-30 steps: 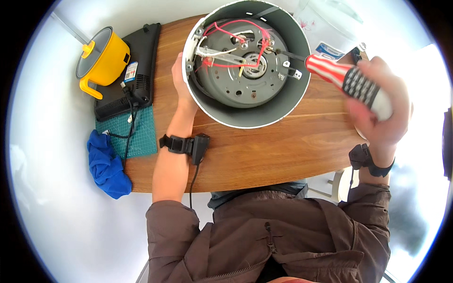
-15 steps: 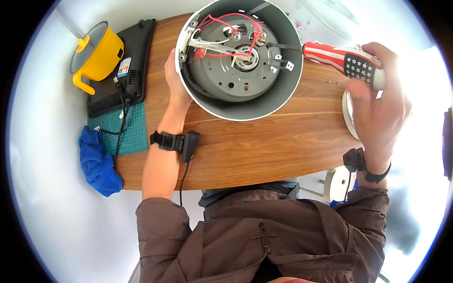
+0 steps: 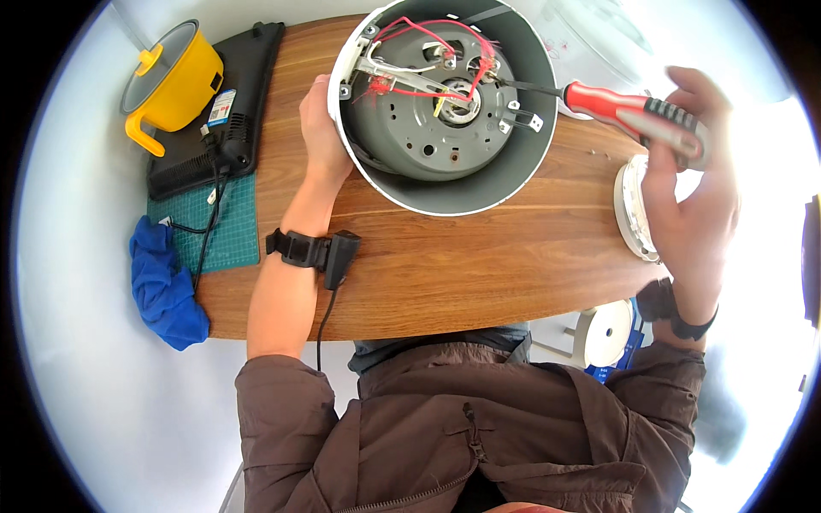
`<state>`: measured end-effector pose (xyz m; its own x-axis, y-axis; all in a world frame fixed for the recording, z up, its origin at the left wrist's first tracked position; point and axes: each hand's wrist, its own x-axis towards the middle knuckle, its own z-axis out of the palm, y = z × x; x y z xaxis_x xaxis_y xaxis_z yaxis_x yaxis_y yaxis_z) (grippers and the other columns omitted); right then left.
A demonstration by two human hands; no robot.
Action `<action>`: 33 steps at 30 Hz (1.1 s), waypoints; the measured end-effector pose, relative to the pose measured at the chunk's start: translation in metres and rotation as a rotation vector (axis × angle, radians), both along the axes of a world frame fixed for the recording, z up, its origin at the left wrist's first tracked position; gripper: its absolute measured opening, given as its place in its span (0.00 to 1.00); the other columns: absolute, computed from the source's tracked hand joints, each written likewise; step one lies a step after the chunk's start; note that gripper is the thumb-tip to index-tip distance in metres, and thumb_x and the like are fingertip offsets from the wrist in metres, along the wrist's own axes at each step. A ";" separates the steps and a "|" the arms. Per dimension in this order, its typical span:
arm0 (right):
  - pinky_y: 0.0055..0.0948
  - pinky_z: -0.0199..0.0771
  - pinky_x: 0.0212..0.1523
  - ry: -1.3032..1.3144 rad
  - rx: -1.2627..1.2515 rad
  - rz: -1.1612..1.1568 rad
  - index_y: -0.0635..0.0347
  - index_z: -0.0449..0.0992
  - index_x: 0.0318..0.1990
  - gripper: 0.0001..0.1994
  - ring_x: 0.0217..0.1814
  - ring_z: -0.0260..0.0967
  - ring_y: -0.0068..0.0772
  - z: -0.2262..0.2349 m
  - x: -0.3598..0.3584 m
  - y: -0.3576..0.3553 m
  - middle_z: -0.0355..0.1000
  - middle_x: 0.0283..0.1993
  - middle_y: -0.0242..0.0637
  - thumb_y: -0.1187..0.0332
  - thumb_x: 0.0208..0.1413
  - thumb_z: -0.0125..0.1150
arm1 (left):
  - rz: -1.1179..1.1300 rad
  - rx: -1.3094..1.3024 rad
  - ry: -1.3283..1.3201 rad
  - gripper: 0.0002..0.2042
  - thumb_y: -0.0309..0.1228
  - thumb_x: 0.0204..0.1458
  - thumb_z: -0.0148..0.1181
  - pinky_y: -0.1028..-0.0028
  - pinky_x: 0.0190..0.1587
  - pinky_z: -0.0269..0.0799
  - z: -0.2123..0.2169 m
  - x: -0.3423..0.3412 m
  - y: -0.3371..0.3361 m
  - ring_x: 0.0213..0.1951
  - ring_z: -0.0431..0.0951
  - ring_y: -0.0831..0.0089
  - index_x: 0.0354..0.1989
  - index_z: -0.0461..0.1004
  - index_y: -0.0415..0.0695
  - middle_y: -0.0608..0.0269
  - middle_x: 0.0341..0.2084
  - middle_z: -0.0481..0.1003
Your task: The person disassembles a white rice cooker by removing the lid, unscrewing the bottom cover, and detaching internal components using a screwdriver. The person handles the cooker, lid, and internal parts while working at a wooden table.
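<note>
The right grip [image 3: 697, 188] is closed lightly around the butt of a red-and-black screwdriver with a long grey metal shaft [image 3: 611, 109], thumb beneath the handle. Half a second ago the handle's star-patterned face was uppermost; now a ribbed side shows, so the tool has rolled in the fingers. Its tip lies at or near a brass-coloured terminal with red wires [image 3: 487, 67], suggesting that turning at that fitting is under way. The terminal sits inside a round, grey-lined metal casing [image 3: 462, 190]. The left grip [image 3: 325, 128] rests against the casing's outer left wall; its fingers are partly hidden, so I cannot tell how firmly it holds. Beyond, on the brown wooden table [image 3: 428, 274], lie a white ring-shaped part [image 3: 629, 209] and a yellow lidded pot [image 3: 188, 90] atop a flat black device [image 3: 192, 162].
</note>
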<state>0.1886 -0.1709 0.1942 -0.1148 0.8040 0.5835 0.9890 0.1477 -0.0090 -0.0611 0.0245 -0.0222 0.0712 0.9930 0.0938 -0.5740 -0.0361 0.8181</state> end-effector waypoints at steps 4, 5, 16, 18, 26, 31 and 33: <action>0.28 0.77 0.50 0.066 -0.029 0.131 0.57 0.68 0.64 0.24 0.52 0.76 0.30 0.001 0.001 -0.002 0.74 0.52 0.39 0.75 0.58 0.62 | 0.000 0.004 -0.010 0.17 0.38 0.69 0.42 0.74 0.34 0.70 -0.002 -0.004 0.002 0.30 0.72 0.80 0.34 0.74 0.41 0.66 0.29 0.75; 0.29 0.77 0.50 0.057 -0.066 0.069 0.57 0.68 0.64 0.25 0.53 0.75 0.30 0.003 -0.001 -0.004 0.73 0.53 0.39 0.77 0.58 0.60 | -0.007 0.002 -0.021 0.17 0.38 0.69 0.42 0.74 0.34 0.70 -0.002 -0.002 0.002 0.30 0.72 0.80 0.34 0.74 0.41 0.67 0.29 0.75; 0.25 0.75 0.45 0.114 -0.194 0.048 0.53 0.65 0.68 0.32 0.55 0.74 0.31 0.011 -0.003 -0.005 0.72 0.55 0.38 0.82 0.54 0.63 | 0.030 -0.015 -0.012 0.16 0.37 0.68 0.43 0.74 0.34 0.68 -0.010 -0.001 0.007 0.30 0.70 0.80 0.30 0.72 0.44 0.69 0.27 0.73; 0.25 0.75 0.45 0.202 -0.300 -0.136 0.53 0.66 0.68 0.32 0.56 0.74 0.31 0.014 0.001 -0.002 0.74 0.54 0.38 0.80 0.55 0.65 | 0.037 0.005 0.019 0.16 0.37 0.68 0.43 0.74 0.34 0.68 -0.010 -0.002 0.006 0.30 0.70 0.80 0.30 0.72 0.44 0.69 0.27 0.73; 0.32 0.77 0.56 0.009 -0.119 0.175 0.53 0.67 0.67 0.27 0.58 0.74 0.35 0.004 0.015 0.002 0.75 0.54 0.39 0.78 0.60 0.63 | 0.048 -0.016 -0.016 0.16 0.36 0.68 0.42 0.74 0.35 0.68 -0.007 0.000 0.003 0.30 0.70 0.80 0.31 0.72 0.43 0.69 0.28 0.74; 0.30 0.74 0.55 0.167 -0.238 -0.124 0.55 0.66 0.68 0.25 0.56 0.75 0.35 0.005 0.012 0.000 0.74 0.53 0.42 0.74 0.64 0.58 | 0.025 -0.027 -0.045 0.16 0.37 0.68 0.42 0.73 0.35 0.69 -0.008 0.000 0.005 0.30 0.71 0.79 0.32 0.72 0.43 0.68 0.28 0.75; 0.30 0.74 0.55 0.196 -0.253 -0.141 0.54 0.65 0.69 0.24 0.54 0.75 0.34 0.007 0.013 0.000 0.74 0.53 0.42 0.72 0.66 0.57 | 0.020 -0.039 -0.052 0.16 0.37 0.68 0.42 0.73 0.35 0.69 -0.006 0.002 0.005 0.30 0.71 0.80 0.31 0.72 0.44 0.68 0.28 0.75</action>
